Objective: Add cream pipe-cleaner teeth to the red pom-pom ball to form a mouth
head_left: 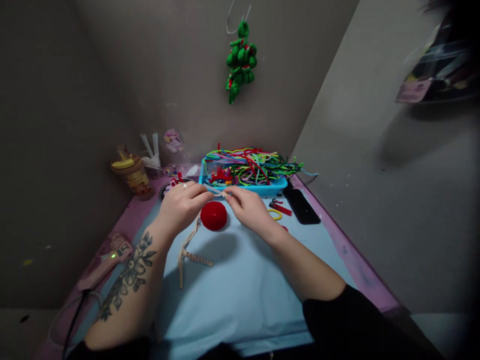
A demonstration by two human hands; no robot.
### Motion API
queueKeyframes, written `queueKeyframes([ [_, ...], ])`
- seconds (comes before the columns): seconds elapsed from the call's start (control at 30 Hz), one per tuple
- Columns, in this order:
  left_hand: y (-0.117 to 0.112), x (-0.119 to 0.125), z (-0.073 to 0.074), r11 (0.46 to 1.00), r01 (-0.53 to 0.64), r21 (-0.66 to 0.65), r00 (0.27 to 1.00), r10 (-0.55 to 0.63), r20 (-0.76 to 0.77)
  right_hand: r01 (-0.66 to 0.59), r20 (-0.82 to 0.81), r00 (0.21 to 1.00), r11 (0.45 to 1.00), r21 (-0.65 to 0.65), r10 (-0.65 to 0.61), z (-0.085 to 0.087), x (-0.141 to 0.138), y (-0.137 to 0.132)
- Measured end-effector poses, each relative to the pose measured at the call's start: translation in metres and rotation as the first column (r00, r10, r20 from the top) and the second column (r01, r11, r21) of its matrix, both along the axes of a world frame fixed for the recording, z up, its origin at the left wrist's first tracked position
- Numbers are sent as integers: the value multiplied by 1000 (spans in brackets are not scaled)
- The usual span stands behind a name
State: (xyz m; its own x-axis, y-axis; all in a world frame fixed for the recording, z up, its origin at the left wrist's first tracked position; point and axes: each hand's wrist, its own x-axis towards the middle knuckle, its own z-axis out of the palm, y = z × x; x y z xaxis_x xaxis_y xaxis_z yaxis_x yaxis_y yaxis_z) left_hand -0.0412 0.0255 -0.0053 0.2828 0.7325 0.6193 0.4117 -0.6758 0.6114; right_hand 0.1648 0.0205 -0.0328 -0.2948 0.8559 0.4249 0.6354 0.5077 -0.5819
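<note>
My left hand (187, 202) and my right hand (245, 205) meet above the far half of the table, each closed in a pinch on a thin beige strand, perhaps a pipe cleaner (218, 193). Just below the fingers sits a red ball (213, 216). A longer beige fuzzy length (189, 239) trails from under my left hand onto the blue cloth. Beside its lower end lies a beige coiled piece (200, 258); whether these lengths join the held strand is hidden by the left hand.
Behind my hands stands a blue tray (262, 190) heaped with colourful pipe cleaners (258, 165). To the right lie a phone (303, 206), a red lighter-like object (281, 208) and a yellow ring (275, 215). A corded pink device (107, 262) and a lidded cup (134, 175) are left.
</note>
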Motion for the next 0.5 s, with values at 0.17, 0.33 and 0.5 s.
queueKeyframes([
  [0.17,-3,2,4,999,8,31,998,-6,-67,51,147,987,997,60,-59,1,-3,-5],
  [0.33,-5,6,7,999,37,-3,999,-37,-19,112,330,934,989,93,-137,4,-8,-11],
  [0.5,-6,7,9,995,50,83,983,-34,-181,96,403,905,987,125,-139,6,-10,-15],
])
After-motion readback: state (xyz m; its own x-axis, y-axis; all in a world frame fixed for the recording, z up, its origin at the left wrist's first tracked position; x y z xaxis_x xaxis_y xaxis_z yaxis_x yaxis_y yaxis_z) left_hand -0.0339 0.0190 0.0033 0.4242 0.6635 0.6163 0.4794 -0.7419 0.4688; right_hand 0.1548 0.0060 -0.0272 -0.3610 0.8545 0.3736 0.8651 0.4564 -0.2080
